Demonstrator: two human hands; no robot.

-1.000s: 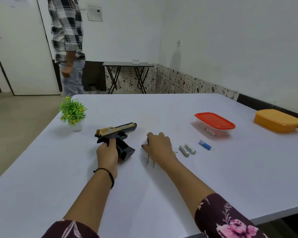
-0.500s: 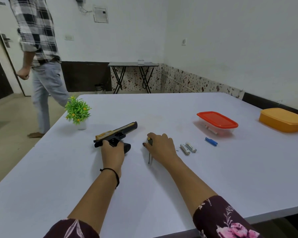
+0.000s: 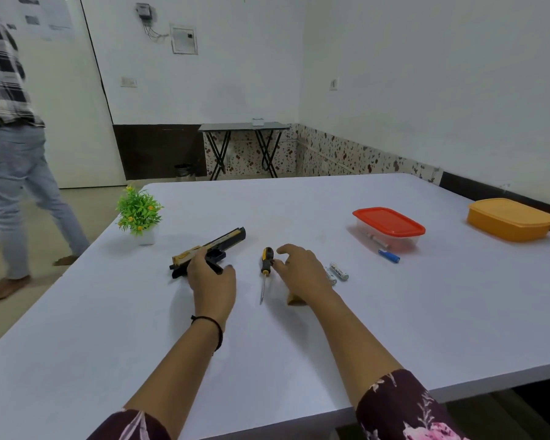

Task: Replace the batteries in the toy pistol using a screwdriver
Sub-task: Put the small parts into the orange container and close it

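Note:
The black and gold toy pistol [image 3: 218,246] lies on the white table [image 3: 299,344], muzzle pointing to the far right. My left hand [image 3: 211,279] covers its grip, fingers curled on it. A screwdriver [image 3: 265,269] with a black and yellow handle lies just to the right, tip towards me. My right hand [image 3: 302,269] hovers beside the handle with fingers spread; the thumb is close to it. Two silver batteries [image 3: 338,272] lie to the right of that hand, and a blue battery [image 3: 389,256] lies farther right. A small tan piece [image 3: 294,300] sits by my right wrist.
A small potted plant [image 3: 139,215] stands at the table's left edge behind the pistol. A clear box with a red lid [image 3: 388,228] and an orange box [image 3: 510,219] sit at the right. A person in a checked shirt [image 3: 10,154] walks at the left.
My right hand has lifted off the screwdriver, which now lies uncovered. The pistol has been laid flatter under my left hand. The person behind has walked further left.

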